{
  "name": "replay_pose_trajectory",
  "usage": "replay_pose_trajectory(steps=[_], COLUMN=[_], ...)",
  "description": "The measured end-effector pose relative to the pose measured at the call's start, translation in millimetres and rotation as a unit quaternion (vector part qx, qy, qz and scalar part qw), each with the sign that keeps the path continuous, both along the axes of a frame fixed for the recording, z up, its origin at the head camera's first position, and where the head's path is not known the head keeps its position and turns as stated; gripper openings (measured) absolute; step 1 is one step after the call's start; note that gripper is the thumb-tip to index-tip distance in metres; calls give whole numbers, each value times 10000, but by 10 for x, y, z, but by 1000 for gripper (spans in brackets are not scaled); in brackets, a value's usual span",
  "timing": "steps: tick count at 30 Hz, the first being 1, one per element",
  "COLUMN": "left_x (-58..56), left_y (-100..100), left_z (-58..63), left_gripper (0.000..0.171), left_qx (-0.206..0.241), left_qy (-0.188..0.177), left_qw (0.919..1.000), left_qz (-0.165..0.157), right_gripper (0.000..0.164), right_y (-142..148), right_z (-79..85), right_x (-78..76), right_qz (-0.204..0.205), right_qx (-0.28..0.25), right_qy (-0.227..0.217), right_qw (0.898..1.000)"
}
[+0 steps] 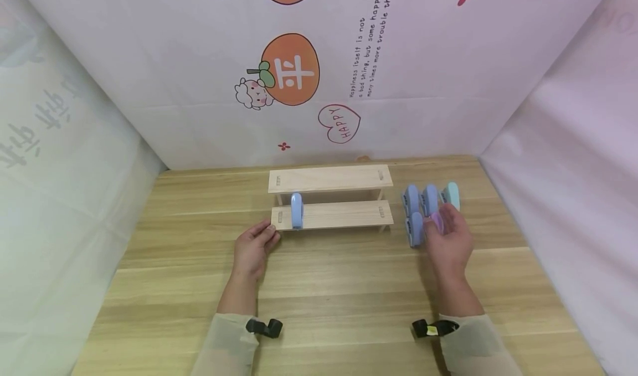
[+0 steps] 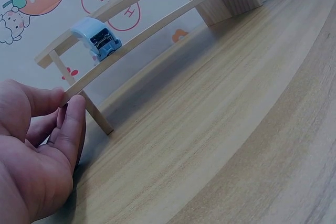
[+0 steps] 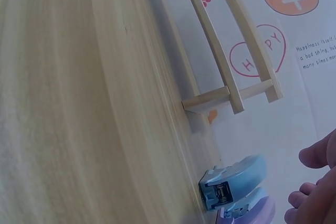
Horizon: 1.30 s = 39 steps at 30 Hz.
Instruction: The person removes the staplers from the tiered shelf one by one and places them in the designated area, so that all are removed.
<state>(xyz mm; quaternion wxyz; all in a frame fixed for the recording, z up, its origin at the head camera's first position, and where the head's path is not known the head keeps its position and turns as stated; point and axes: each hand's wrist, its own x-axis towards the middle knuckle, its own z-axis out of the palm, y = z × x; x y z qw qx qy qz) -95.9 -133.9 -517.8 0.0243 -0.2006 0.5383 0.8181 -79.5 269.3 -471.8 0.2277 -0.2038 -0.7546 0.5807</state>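
Note:
In the head view, my left hand (image 1: 253,248) pinches the left front corner of a two-tier wooden rack (image 1: 344,215). Thumb and fingers press that board's end from above and below in the left wrist view. One blue spring clip (image 1: 297,211) stands on the lower board near its left end. Over at the right, my right hand (image 1: 451,246) is at a purple clip (image 1: 437,221), thumb and fingers spread about it. A gap shows between that thumb and the fingers (image 3: 297,199) in the right wrist view, where the purple clip (image 3: 262,211) lies below them.
Blue clips (image 1: 411,199) and a mint-green clip (image 1: 451,194) stand in two rows on the wooden table (image 1: 324,298), right of the rack. Behind the table hangs a white printed cloth (image 1: 423,88), with more white cloth on both sides.

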Motion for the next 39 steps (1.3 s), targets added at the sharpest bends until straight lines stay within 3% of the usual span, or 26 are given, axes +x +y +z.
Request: replay_pose_trajectory(steps=[9, 20, 33, 39], left_x=[-5, -3, 0, 2], left_y=[7, 6, 16, 17], left_z=[9, 13, 14, 14], left_gripper=[38, 39, 37, 38], left_qx=[32, 1, -16, -67], left_qy=[-22, 8, 7, 18], left_qw=[10000, 10000, 10000, 10000], left_qz=[34, -21, 30, 13], right_gripper=[57, 56, 49, 51], right_y=[-64, -158, -325, -396], right_z=[38, 33, 35, 18], right_x=[12, -11, -59, -74], right_qz=[91, 243, 480, 665], right_qx=[24, -221, 220, 37], right_qy=[-65, 223, -55, 258], right_qw=[9999, 9992, 9986, 9974])
